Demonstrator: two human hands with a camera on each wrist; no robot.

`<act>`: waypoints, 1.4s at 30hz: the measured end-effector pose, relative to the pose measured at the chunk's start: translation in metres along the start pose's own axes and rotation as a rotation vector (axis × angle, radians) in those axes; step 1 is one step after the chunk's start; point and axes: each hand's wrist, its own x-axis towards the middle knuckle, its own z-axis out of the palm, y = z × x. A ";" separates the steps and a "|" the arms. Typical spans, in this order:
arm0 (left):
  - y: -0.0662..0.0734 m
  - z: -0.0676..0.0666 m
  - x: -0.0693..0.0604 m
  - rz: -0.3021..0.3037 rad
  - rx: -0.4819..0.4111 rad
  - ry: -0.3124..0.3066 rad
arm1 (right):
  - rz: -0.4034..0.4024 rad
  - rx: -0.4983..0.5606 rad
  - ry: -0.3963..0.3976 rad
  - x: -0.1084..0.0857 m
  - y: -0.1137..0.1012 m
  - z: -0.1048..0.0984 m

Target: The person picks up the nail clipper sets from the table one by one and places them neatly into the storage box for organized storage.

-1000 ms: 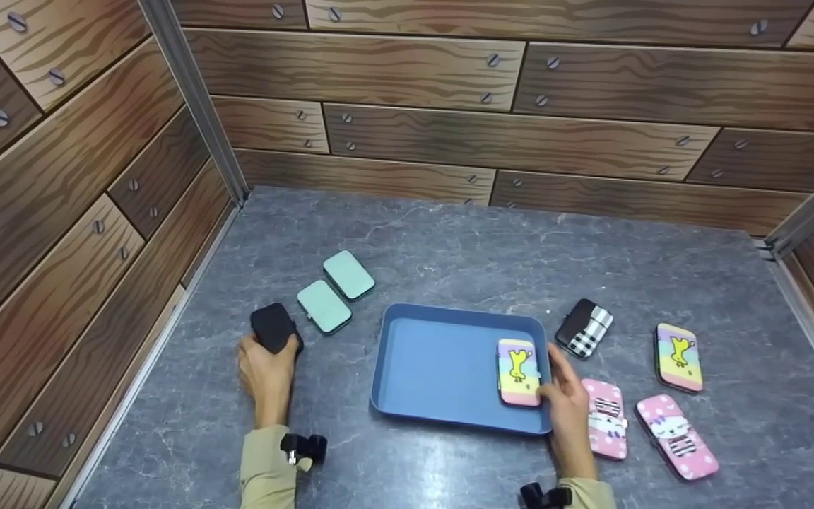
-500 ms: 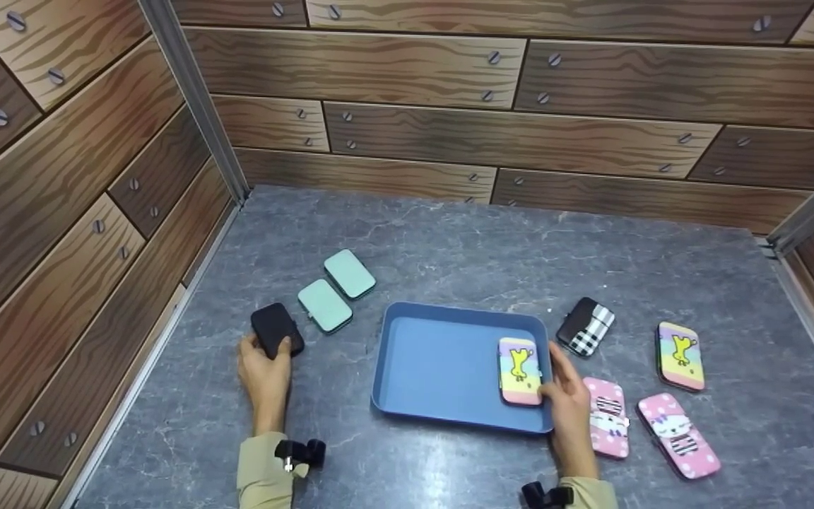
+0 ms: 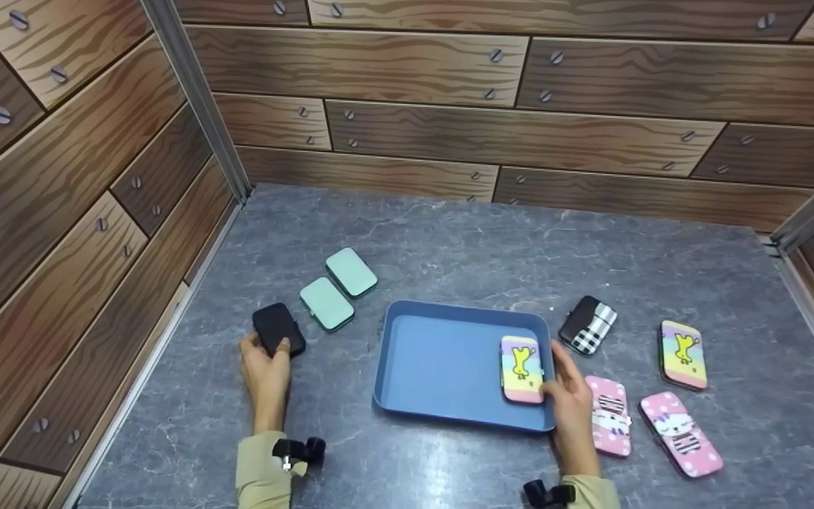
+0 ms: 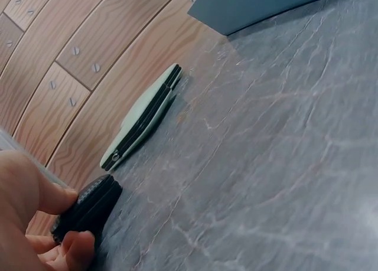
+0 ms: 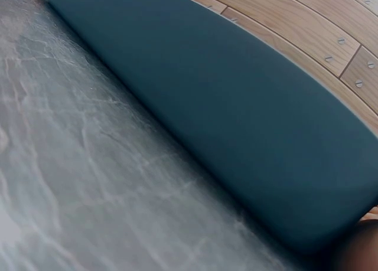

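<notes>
Marbled tabletop (image 3: 463, 247), plank-print walls (image 3: 379, 63); blue tray (image 3: 439, 375), held at rim by right hand (image 3: 571, 410); already inside: pastel-striped case (image 3: 521, 369); outside, pinched in left hand (image 3: 266, 378): black case (image 3: 279, 328); also outside: two mint cases (image 3: 327, 304), plaid case (image 3: 589, 325), pastel-striped duplicate (image 3: 684, 355), two pink polka-dot cases (image 3: 680, 435)

You're in what looks like a small walled recording booth: plank-patterned panels (image 3: 393, 71) across the top and left of the frame, a metal post (image 3: 202, 99) between them at upper left, a grey marbled surface (image 3: 478, 247) below, black cameras (image 3: 299, 450) on your wrists.
</notes>
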 end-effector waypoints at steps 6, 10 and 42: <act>-0.001 0.001 -0.003 0.013 -0.027 0.031 | 0.012 -0.010 0.007 0.001 0.000 -0.001; -0.001 0.001 -0.005 0.018 -0.042 0.047 | 0.017 -0.014 0.008 0.001 0.000 -0.001; -0.009 -0.003 -0.030 -0.095 -0.379 -0.004 | -0.011 0.014 0.002 0.001 0.001 0.000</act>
